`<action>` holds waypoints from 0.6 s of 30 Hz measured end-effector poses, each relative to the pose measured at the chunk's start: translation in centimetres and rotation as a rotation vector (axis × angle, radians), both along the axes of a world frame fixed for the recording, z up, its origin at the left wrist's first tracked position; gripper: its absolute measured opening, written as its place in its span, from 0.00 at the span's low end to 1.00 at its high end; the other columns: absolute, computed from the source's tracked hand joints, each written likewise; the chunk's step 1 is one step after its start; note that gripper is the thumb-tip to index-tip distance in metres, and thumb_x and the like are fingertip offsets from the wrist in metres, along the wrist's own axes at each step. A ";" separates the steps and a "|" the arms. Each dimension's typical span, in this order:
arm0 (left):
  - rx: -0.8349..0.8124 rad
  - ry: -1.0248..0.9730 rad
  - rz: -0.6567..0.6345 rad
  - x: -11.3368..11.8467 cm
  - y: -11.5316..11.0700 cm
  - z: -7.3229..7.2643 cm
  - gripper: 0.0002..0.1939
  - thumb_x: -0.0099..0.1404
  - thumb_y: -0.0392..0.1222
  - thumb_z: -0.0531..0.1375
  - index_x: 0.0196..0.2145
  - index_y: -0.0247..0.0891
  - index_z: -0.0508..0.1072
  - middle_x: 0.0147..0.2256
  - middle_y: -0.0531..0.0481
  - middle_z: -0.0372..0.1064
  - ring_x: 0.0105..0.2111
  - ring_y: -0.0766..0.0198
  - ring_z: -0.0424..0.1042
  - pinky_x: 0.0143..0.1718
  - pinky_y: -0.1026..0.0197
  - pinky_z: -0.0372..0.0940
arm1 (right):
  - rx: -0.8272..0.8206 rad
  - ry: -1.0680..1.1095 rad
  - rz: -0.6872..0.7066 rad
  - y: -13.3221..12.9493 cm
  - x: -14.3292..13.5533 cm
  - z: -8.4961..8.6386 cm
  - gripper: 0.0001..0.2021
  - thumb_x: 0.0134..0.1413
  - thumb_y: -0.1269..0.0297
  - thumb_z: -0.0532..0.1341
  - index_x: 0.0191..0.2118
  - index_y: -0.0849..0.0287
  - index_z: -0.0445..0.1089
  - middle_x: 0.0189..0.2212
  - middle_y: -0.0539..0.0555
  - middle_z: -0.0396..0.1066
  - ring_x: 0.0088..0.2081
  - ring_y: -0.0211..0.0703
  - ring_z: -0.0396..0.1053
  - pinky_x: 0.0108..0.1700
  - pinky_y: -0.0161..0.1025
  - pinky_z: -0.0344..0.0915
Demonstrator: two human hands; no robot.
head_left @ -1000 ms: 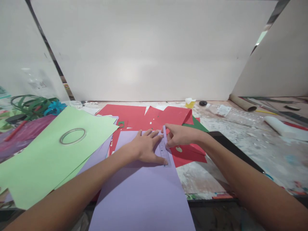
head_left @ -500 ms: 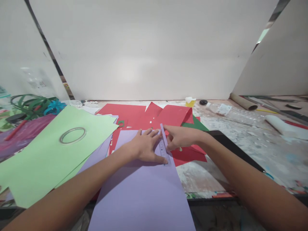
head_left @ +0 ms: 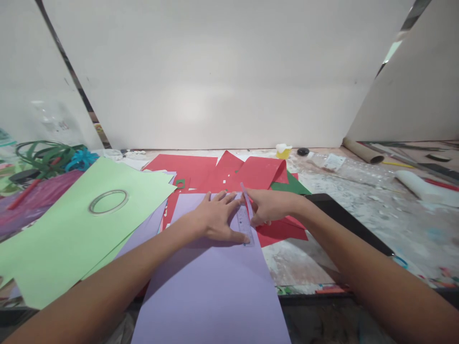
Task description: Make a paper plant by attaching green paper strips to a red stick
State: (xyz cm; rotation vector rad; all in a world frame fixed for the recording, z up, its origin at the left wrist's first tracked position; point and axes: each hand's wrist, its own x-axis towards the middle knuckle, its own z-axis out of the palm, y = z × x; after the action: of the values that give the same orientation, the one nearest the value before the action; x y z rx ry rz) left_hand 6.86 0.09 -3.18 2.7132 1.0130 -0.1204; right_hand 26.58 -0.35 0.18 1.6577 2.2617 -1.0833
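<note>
Far left: green ribbon coil [head_left: 46,155] and purple sheet [head_left: 32,200], both cut off by the frame edge. Light green paper [head_left: 71,229] bearing a clear tape ring [head_left: 108,201], its outline faint.

Centre: lavender paper [head_left: 211,286], near end running out of frame. Left hand [head_left: 215,220] spread flat, palm down, pressing a clear ruler [head_left: 245,224] onto the sheet's right edge; ruler markings too small to read. Right hand [head_left: 268,206] pinched closed on a narrow lavender strip [head_left: 245,195] standing up from that edge; its thumb is hidden.

Behind: red paper [head_left: 229,174], partly covered.

Right: yellow cup [head_left: 283,152], cardboard tube [head_left: 360,151], worktable [head_left: 358,200].

Change from half a second ago: strip tilts slightly further right; left hand and ruler unmoved.
</note>
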 end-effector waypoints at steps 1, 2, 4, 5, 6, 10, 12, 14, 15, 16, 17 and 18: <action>-0.001 0.000 0.000 0.0 0.0 0.0 0.54 0.52 0.79 0.49 0.67 0.42 0.48 0.68 0.40 0.42 0.67 0.40 0.42 0.62 0.35 0.44 | -0.010 0.009 -0.001 0.0 0.0 0.1 0.22 0.40 0.65 0.65 0.43 0.56 0.60 0.26 0.48 0.71 0.27 0.44 0.72 0.25 0.35 0.64; -0.001 0.000 -0.001 0.0 0.0 0.0 0.54 0.53 0.79 0.49 0.67 0.43 0.49 0.69 0.40 0.42 0.67 0.40 0.42 0.62 0.35 0.44 | -0.023 0.022 -0.003 -0.1 -0.1 0.2 0.22 0.39 0.65 0.65 0.43 0.57 0.60 0.26 0.49 0.72 0.28 0.44 0.73 0.26 0.35 0.64; 0.003 -0.002 -0.003 0.0 0.0 -0.1 0.53 0.53 0.78 0.49 0.67 0.43 0.49 0.68 0.40 0.42 0.67 0.40 0.42 0.62 0.35 0.44 | -0.051 0.048 -0.007 -0.3 -0.2 0.5 0.21 0.39 0.66 0.65 0.42 0.57 0.61 0.27 0.50 0.72 0.28 0.45 0.73 0.27 0.36 0.65; 0.006 -0.004 -0.003 0.0 0.0 -0.1 0.53 0.53 0.78 0.49 0.67 0.43 0.50 0.68 0.39 0.43 0.67 0.40 0.42 0.62 0.35 0.44 | -0.060 0.059 -0.009 -0.3 -0.3 0.6 0.20 0.40 0.66 0.65 0.42 0.57 0.61 0.28 0.50 0.72 0.28 0.45 0.74 0.27 0.36 0.66; 0.010 -0.009 -0.002 -0.1 0.0 -0.1 0.53 0.53 0.78 0.49 0.67 0.42 0.51 0.68 0.39 0.43 0.67 0.40 0.42 0.62 0.35 0.44 | -0.065 0.066 -0.012 -0.4 -0.4 0.7 0.20 0.40 0.66 0.64 0.42 0.57 0.61 0.28 0.50 0.72 0.29 0.45 0.74 0.27 0.36 0.66; 0.011 -0.025 -0.004 -0.1 0.0 -0.1 0.51 0.53 0.78 0.50 0.65 0.41 0.55 0.68 0.39 0.45 0.66 0.39 0.45 0.62 0.35 0.45 | -0.074 0.069 -0.011 -0.6 -0.5 0.9 0.19 0.40 0.66 0.64 0.41 0.57 0.60 0.27 0.50 0.72 0.28 0.45 0.73 0.27 0.37 0.66; 0.007 -0.030 -0.006 -0.1 0.0 0.0 0.50 0.53 0.77 0.50 0.64 0.42 0.56 0.67 0.41 0.47 0.66 0.39 0.45 0.62 0.35 0.45 | -0.064 0.068 0.001 -0.7 -0.4 1.0 0.20 0.40 0.65 0.65 0.42 0.57 0.59 0.26 0.50 0.72 0.28 0.45 0.73 0.27 0.36 0.64; 0.006 -0.033 -0.007 0.0 -0.1 0.0 0.50 0.53 0.77 0.50 0.64 0.43 0.56 0.67 0.41 0.47 0.66 0.39 0.45 0.62 0.35 0.45 | -0.048 0.070 0.016 -0.7 -0.2 1.1 0.21 0.41 0.64 0.65 0.43 0.56 0.59 0.25 0.49 0.72 0.28 0.44 0.72 0.27 0.36 0.63; 0.007 -0.032 -0.007 0.0 -0.1 0.1 0.50 0.53 0.77 0.51 0.64 0.42 0.57 0.67 0.41 0.47 0.66 0.39 0.45 0.62 0.35 0.45 | -0.042 0.068 0.020 -0.7 -0.2 1.2 0.22 0.41 0.64 0.65 0.44 0.56 0.60 0.25 0.49 0.72 0.28 0.44 0.72 0.27 0.36 0.62; 0.008 -0.030 -0.007 0.0 -0.1 0.1 0.50 0.53 0.77 0.51 0.63 0.42 0.57 0.67 0.41 0.47 0.66 0.39 0.46 0.62 0.35 0.45 | -0.042 0.063 0.026 -0.8 -0.2 1.3 0.23 0.41 0.63 0.66 0.45 0.56 0.61 0.25 0.49 0.72 0.28 0.44 0.72 0.26 0.35 0.62; 0.010 -0.028 -0.009 0.0 -0.1 0.1 0.49 0.53 0.77 0.50 0.63 0.42 0.57 0.67 0.41 0.47 0.66 0.39 0.46 0.62 0.36 0.45 | -0.046 0.056 0.031 -0.8 -0.2 1.3 0.24 0.40 0.63 0.66 0.46 0.56 0.61 0.26 0.49 0.71 0.28 0.44 0.71 0.26 0.35 0.61; 0.012 -0.028 -0.012 0.0 -0.1 0.1 0.49 0.53 0.77 0.50 0.63 0.42 0.58 0.67 0.41 0.48 0.65 0.39 0.46 0.62 0.36 0.45 | -0.052 0.045 0.034 -0.7 -0.2 1.3 0.25 0.40 0.62 0.67 0.46 0.56 0.62 0.26 0.49 0.71 0.28 0.44 0.71 0.26 0.35 0.61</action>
State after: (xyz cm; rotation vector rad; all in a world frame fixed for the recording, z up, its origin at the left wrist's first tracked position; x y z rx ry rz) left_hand 6.90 0.04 -3.09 2.7245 0.9923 -0.0782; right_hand 26.38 -1.10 1.48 1.5851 2.2596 -1.1736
